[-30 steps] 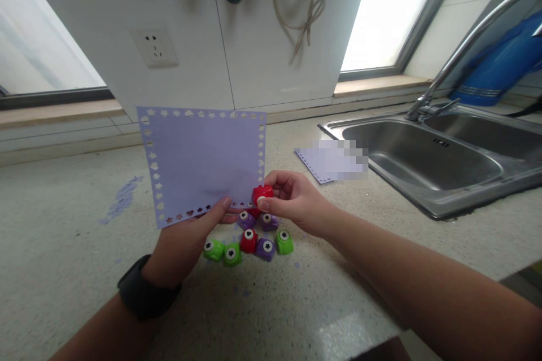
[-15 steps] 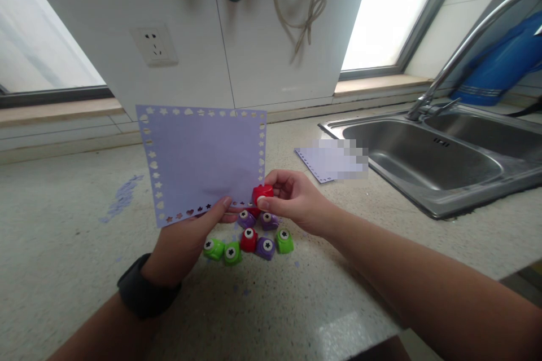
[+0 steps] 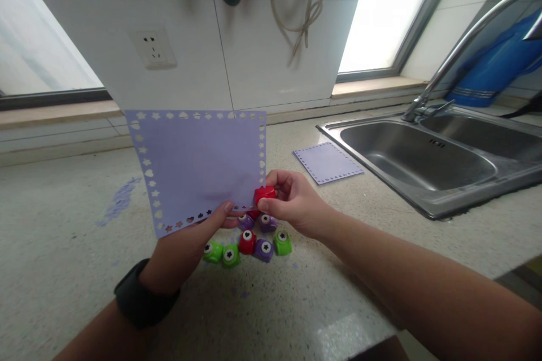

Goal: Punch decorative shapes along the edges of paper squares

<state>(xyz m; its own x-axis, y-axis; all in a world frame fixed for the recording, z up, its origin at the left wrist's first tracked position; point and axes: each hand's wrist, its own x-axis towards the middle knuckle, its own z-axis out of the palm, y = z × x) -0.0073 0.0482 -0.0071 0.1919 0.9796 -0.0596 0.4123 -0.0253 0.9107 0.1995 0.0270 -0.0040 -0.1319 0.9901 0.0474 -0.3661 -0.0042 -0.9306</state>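
Observation:
My left hand (image 3: 201, 231) grips a lilac sheet of paper (image 3: 203, 163) by its lower edge, thumb in front and fingers behind. Small shapes such as stars, hearts and flowers are cut out along the sheet's borders. At its lower right corner, my right hand (image 3: 292, 200) pinches a red craft punch (image 3: 265, 196) that sits over the paper's edge. Below the sheet, several more punches stand on the counter: a red one with a heart (image 3: 247, 241), a purple one with a star (image 3: 263, 250), a green one (image 3: 282, 242) and others partly behind the hands.
A stack of lilac punched sheets (image 3: 328, 162) lies on the counter (image 3: 339, 282) by the steel sink (image 3: 415, 146). Lilac paper scraps (image 3: 121, 201) are piled at left. A faucet (image 3: 449, 62) arches over the sink, and a socket (image 3: 153, 48) is on the tiled wall.
The sheet's left side has swung slightly left and toward me. Both hands keep their hold, and the red punch stays at the lower right corner. The camera view has shifted slightly.

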